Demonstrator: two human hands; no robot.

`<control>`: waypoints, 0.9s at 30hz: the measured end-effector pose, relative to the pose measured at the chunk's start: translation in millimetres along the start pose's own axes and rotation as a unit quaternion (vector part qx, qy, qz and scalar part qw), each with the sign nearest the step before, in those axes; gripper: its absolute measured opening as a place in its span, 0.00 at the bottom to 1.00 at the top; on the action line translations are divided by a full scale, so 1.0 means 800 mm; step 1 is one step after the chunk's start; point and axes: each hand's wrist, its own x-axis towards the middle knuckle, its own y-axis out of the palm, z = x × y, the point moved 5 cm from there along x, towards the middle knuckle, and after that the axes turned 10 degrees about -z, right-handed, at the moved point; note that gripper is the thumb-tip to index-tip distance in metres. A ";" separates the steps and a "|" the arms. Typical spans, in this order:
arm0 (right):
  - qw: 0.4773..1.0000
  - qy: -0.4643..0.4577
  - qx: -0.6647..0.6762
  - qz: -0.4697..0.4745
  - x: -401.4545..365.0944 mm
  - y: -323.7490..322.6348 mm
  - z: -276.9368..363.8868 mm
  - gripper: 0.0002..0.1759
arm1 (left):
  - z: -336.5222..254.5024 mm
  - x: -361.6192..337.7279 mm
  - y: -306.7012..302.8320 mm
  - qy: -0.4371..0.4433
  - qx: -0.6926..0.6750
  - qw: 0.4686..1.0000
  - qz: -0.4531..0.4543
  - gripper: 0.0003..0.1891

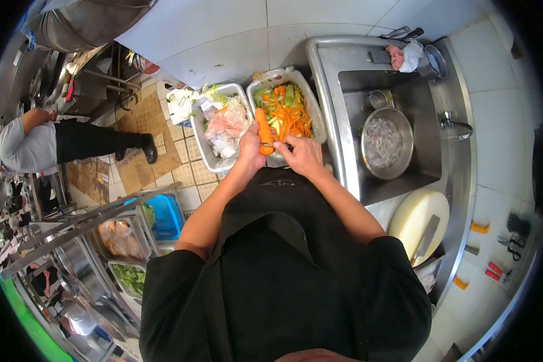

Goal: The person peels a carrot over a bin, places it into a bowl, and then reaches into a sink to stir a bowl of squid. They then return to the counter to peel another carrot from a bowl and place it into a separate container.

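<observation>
My left hand (pixel 250 146) grips an orange carrot (pixel 263 128) that points away from me. My right hand (pixel 301 155) holds a peeler (pixel 279 145) against the near end of the carrot. Both hands hover over a grey tub (pixel 315 114) filled with orange carrot peels and green scraps. Beside it on the left stands a second grey tub (pixel 203 143) holding pale plastic bags and some greens.
A steel sink (pixel 404 90) to the right holds a metal bowl (pixel 386 143) of pale shreds. A round white chopping board (pixel 413 217) with a cleaver (pixel 427 237) lies at the sink's near end. Another person (pixel 48 145) stands at the left by steel shelves.
</observation>
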 end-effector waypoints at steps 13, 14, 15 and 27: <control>0.990 0.110 -0.093 -0.002 0.025 0.057 -0.050 0.35 | 0.002 -0.029 0.002 -0.029 0.076 0.997 -0.011 0.19; 0.985 0.129 -0.108 0.025 0.041 0.062 -0.063 0.36 | 0.008 -0.036 0.001 -0.040 0.086 0.995 0.011 0.20; 0.980 0.149 -0.122 0.053 0.060 0.065 -0.075 0.38 | 0.014 -0.044 -0.001 -0.051 0.097 0.993 0.033 0.20; 0.946 0.167 -0.279 0.017 0.105 0.021 -0.106 0.38 | -0.006 0.002 -0.008 -0.046 0.066 0.997 0.017 0.20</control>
